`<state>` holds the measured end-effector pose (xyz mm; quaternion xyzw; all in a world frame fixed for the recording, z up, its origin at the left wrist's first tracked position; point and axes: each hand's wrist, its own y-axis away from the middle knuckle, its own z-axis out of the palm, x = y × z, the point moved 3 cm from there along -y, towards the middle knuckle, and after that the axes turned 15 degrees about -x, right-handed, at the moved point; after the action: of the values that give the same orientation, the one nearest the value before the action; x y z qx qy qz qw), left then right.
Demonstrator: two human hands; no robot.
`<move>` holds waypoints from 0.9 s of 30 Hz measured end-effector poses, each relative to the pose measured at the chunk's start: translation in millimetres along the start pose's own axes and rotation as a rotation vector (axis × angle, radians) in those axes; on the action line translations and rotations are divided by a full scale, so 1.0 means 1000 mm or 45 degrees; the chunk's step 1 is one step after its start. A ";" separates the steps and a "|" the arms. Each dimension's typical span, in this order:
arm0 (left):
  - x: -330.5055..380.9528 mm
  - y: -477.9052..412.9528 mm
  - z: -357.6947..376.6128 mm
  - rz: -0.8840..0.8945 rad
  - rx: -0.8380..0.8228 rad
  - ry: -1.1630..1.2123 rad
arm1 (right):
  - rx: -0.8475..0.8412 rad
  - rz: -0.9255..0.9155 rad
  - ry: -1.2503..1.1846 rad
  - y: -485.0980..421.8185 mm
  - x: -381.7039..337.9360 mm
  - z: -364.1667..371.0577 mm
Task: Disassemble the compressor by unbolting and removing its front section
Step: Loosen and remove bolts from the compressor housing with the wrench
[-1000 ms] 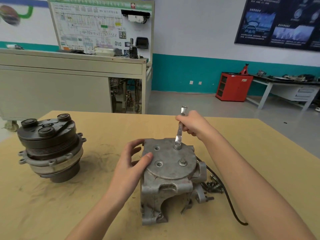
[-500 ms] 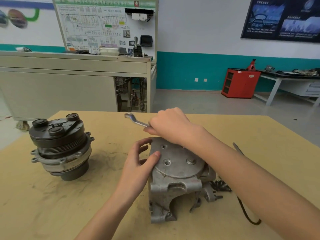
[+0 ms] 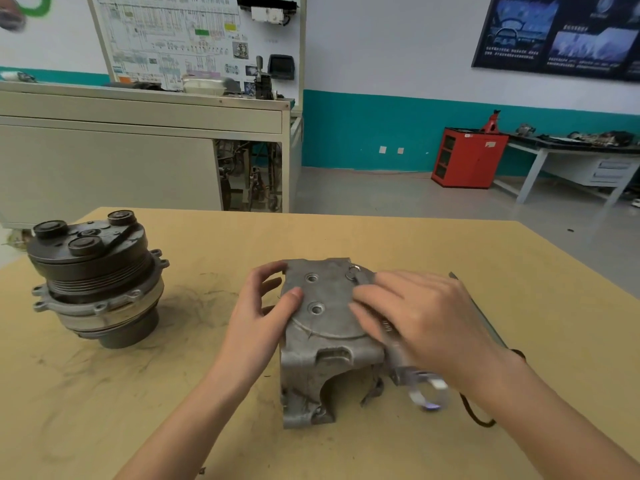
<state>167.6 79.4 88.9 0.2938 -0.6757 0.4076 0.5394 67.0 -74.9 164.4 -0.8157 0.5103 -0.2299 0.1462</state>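
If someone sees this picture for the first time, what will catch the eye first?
The grey metal housing at the centre of the table, with the left hand gripping its left edge and the right hand lying over a wrench on its top. Next, the black pulley section, standing apart at the table's left.

Compressor housing (image 3: 323, 327) — dull, rough cast metal; table (image 3: 398, 244) — matt, scuffed wood.

The right hand (image 3: 415, 317) hides part of the compressor body (image 3: 322, 327); the wrench (image 3: 427, 393) is blurred.
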 end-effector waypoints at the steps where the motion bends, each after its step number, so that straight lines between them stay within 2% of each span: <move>1: 0.000 0.001 0.000 -0.004 -0.001 0.001 | 0.023 0.022 -0.104 0.008 0.007 0.000; 2: 0.001 0.001 0.001 -0.005 -0.004 0.003 | 0.032 0.071 -0.294 0.015 0.017 0.002; 6: 0.003 0.001 0.001 -0.009 -0.011 0.017 | -0.035 0.415 -1.384 0.026 0.054 0.020; 9: 0.004 0.002 0.001 -0.016 -0.012 0.011 | -0.070 0.532 -1.732 0.019 0.076 0.037; 14: 0.004 0.002 0.001 -0.014 -0.002 0.009 | -0.051 0.574 -2.339 0.009 0.094 0.060; 18: 0.005 0.002 0.002 -0.003 0.003 -0.008 | -0.031 0.635 -2.537 0.005 0.097 0.069; 20: 0.006 0.002 0.002 0.000 0.003 -0.009 | -0.013 0.748 -2.547 0.003 0.098 0.070; 23: 0.006 0.002 0.002 -0.003 -0.003 -0.011 | -0.036 0.950 -2.419 -0.009 0.101 0.070; 27: 0.007 0.002 0.002 -0.012 -0.007 -0.010 | -0.272 1.085 -2.215 -0.039 0.104 0.072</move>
<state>163.1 79.4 94.7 0.2971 -0.6775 0.4019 0.5397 173.2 -151.1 144.7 -0.4567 0.4946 0.5724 0.4682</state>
